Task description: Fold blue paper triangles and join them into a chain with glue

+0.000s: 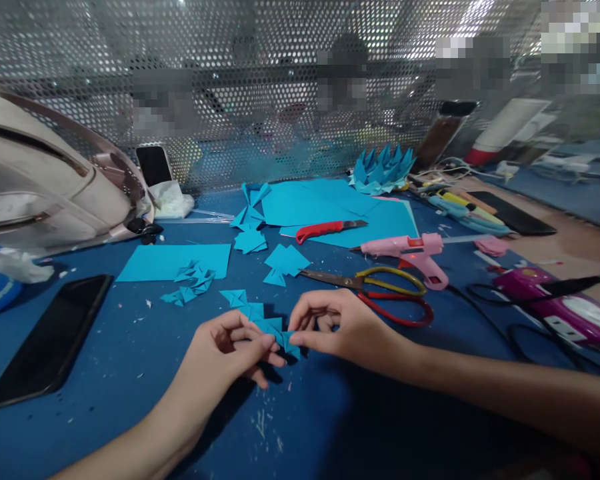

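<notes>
A chain of folded blue paper pieces (253, 311) slants across the space between my hands. My left hand (235, 343) grips its lower part between thumb and fingers. At the chain's right end, my right hand (333, 320) pinches a small folded triangle. Just beyond my hands lie loose blue paper pieces (287, 259). More folded pieces (193, 283) sit to the left, partly over a blue paper sheet (150, 261). Behind my right hand rest scissors (337, 278) with one yellow and one red handle loop.
Beyond the scissors are a pink glue gun (405, 248), a red-handled knife (325, 230) and blue sheets (300, 200). A pointed blue paper model (383, 170) stands by the perforated metal screen (260, 100). A phone (55, 337), pale bag (45, 167) and purple power strip (555, 307) flank the work area.
</notes>
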Available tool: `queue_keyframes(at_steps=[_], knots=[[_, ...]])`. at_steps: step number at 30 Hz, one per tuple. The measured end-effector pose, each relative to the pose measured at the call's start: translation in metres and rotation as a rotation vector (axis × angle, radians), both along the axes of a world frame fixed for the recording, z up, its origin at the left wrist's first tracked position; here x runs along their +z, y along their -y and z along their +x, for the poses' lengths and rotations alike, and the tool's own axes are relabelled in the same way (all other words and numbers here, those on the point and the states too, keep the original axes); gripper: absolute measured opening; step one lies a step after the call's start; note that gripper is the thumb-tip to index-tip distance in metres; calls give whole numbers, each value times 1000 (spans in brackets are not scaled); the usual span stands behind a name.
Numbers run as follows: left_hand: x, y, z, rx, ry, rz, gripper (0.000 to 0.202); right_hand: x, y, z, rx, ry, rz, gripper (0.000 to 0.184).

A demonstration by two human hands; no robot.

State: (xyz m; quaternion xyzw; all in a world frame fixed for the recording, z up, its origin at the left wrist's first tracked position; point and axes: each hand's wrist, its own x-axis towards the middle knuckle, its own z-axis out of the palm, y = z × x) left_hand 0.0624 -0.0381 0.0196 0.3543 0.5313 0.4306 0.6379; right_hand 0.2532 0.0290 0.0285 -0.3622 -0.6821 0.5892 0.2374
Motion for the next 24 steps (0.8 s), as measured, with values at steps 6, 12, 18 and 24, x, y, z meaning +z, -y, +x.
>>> queue_keyframes(at_steps=[6, 12, 18, 24], knots=[[0, -2, -1, -16, -23, -48, 30, 2, -1, -1, 7, 23, 7, 18], [-1, -3, -4, -34, -30, -59, 27, 4, -1, -1, 15, 27, 12, 16], [1, -3, -4, -34, -63, -56, 25, 5, -1, -3, 13, 41, 10, 15], [0, -2, -4, -35, -34, -56, 25, 6, -1, -5, 20, 40, 1, 11]])
